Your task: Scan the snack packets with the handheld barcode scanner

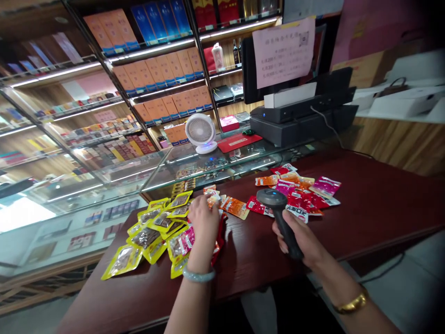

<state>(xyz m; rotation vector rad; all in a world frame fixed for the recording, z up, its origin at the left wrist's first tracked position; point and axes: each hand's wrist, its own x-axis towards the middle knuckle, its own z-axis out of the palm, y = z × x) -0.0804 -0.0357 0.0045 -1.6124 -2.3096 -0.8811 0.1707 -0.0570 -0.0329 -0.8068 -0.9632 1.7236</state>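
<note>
Head: right hand clasps scanner.

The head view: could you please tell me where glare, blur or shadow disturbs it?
Head view: white glare at the left edge, over the glass counter; head view: left shelves smeared, handheld scanner clearer; head view: yellow packets glinting, a soft shadow on the table beside the left hand, the upper right corner dark.

The left grip extends forward, palm down, while the right grip curls closed, angled leftward.
</note>
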